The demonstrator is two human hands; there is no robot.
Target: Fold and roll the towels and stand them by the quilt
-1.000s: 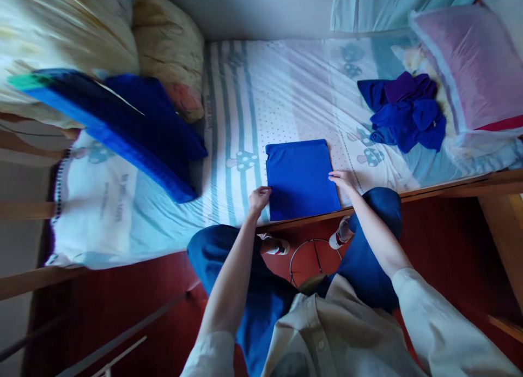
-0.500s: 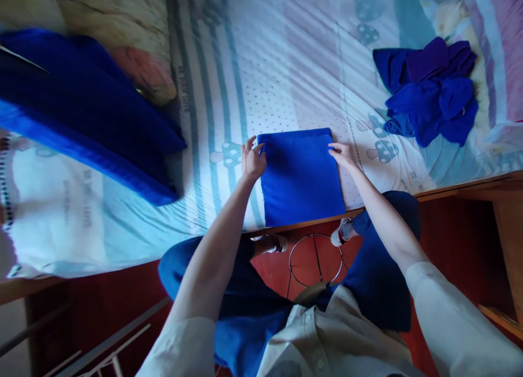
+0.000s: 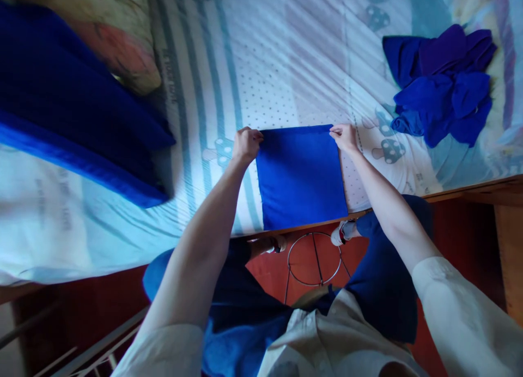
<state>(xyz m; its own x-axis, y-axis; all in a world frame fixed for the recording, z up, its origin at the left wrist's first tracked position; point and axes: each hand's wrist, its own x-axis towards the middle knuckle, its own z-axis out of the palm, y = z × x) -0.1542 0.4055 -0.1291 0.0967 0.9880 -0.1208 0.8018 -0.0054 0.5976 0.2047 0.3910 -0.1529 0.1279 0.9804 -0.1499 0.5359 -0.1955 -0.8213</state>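
Note:
A blue cloth (image 3: 301, 178), folded into a flat square, lies at the front edge of the bed between my arms. My left hand (image 3: 247, 144) pinches its far left corner with closed fingers. At the far right corner, the thumb and fingers of my right hand (image 3: 344, 136) are pressed together on the cloth. The far edge runs nearly straight between both hands.
On the bed sheet (image 3: 269, 50), a crumpled pile of blue and purple cloth (image 3: 445, 88) lies at the right. Large blue fabric (image 3: 77, 99) stretches across the left, beside a patterned pillow (image 3: 118, 44). Below the wooden bed edge stands a round metal frame (image 3: 314, 260).
Both hands have moved to the cloth's far corners and closed on them. The upper layer's far edge now reaches the back edge, where a strip showed before. The view has shifted slightly.

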